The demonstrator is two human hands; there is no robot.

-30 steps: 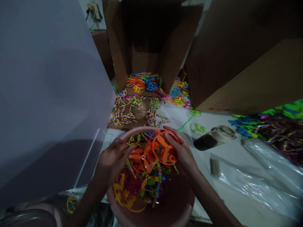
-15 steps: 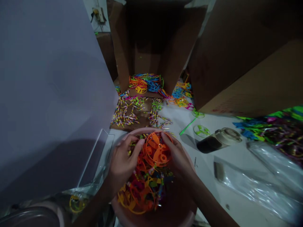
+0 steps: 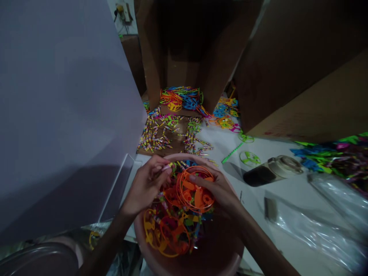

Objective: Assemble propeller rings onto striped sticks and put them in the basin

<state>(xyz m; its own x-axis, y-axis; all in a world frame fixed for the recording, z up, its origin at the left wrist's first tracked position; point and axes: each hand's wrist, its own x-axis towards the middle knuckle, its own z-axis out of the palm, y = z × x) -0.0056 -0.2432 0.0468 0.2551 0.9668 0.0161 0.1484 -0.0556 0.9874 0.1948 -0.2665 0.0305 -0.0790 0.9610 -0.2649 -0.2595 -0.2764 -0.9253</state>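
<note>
A round pinkish-brown basin [image 3: 227, 253] sits in front of me, heaped with colourful plastic propeller rings and small striped sticks. My right hand [image 3: 222, 189] is closed on a stack of orange propeller rings [image 3: 195, 188] held over the heap. My left hand [image 3: 146, 184] pinches a small striped stick [image 3: 167, 166] at its fingertips, just left of the orange rings. More orange and yellow rings [image 3: 166, 234] lie lower in the basin.
Large cardboard boxes [image 3: 301, 76] stand behind, with coloured rings [image 3: 181, 97] and striped sticks [image 3: 156, 136] spread before them. A capped dark jar [image 3: 270, 170] lies on the white table [image 3: 224, 143], clear plastic bags [image 3: 310, 226] to the right. A grey panel [image 3: 57, 107] fills the left.
My left hand has drawn back from the orange rings and now pinches a striped stick. My right hand has tilted the ring stack flatter and shifted it slightly down and right.
</note>
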